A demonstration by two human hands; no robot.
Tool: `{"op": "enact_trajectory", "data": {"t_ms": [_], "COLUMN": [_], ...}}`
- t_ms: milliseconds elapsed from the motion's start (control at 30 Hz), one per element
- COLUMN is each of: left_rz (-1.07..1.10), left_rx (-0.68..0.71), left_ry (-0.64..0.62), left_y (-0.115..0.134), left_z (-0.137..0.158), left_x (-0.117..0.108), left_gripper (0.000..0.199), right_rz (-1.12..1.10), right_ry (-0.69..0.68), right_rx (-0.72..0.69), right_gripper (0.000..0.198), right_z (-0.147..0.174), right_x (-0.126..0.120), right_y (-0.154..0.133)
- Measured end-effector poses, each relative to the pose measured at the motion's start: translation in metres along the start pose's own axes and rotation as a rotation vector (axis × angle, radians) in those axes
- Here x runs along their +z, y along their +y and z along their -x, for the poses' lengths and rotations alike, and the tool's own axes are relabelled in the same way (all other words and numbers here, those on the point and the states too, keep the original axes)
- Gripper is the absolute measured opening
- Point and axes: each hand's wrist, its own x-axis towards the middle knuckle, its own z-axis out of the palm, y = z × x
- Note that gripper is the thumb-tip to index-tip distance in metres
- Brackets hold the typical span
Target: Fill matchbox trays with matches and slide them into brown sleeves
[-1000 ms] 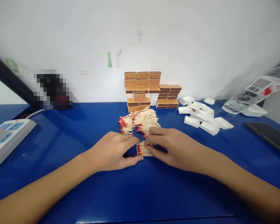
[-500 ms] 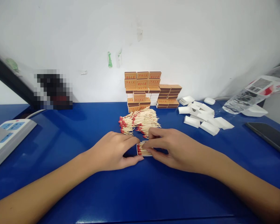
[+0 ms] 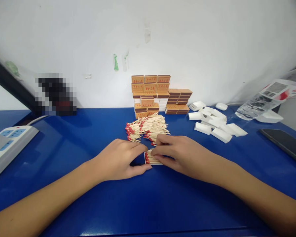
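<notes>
Far left, power strip [image 3: 11, 148] on the blue tabletop [image 3: 148, 200], slanting from near left to far right. Past it, near the wall, a dark pixelated object [image 3: 58, 95].

My left hand [image 3: 122, 158] comes next, palm down. Its index and thumb are spread around the left end of the small white tray [image 3: 155, 164], index by the far corner, thumb by the near one. Can't tell if they press on it.

Tray is flat on the tabletop right between my hands, open side up, long axis running left-right. Matches [image 3: 150, 158] inside lie along that axis, red heads left. The tray's right end is hidden under my right hand [image 3: 184, 154]. On that hand, index and thumb tips are close together, over the matches; can't tell if a stick is pinched.

Just beyond the tray: loose match pile [image 3: 154, 126], sticks mostly left-right, heads mostly left. Behind it, printed matchbox stack [image 3: 150, 88], with a lower stack [image 3: 179, 100] just right of it.

Further right, jumbled white trays [image 3: 210, 121] at mixed angles, small rounded white object [image 3: 221, 106] behind them, then tilted clear bottle [image 3: 256, 103]. Phone [image 3: 284, 144] at the far right, flat, slanting toward me.
</notes>
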Motion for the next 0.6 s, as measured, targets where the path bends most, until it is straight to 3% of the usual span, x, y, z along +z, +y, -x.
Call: {"op": "enact_trajectory", "data": {"t_ms": [333, 467, 600], "left_rz": [-0.005, -0.009, -0.007], "left_rx": [0.002, 0.01, 0.012], "left_ry": [0.002, 0.02, 0.025], "left_y": [0.0, 0.0, 0.0], "left_z": [-0.001, 0.0, 0.002], "left_x": [-0.001, 0.001, 0.002], "left_gripper": [0.03, 0.031, 0.031], "right_rz": [-0.029, 0.047, 0.076], "right_ry": [0.026, 0.139, 0.063], "right_rx": [0.013, 0.153, 0.258], "right_gripper": [0.021, 0.015, 0.015], "right_z": [0.001, 0.002, 0.0], "right_x": [-0.007, -0.014, -0.013], "right_y": [0.001, 0.012, 0.019]}}
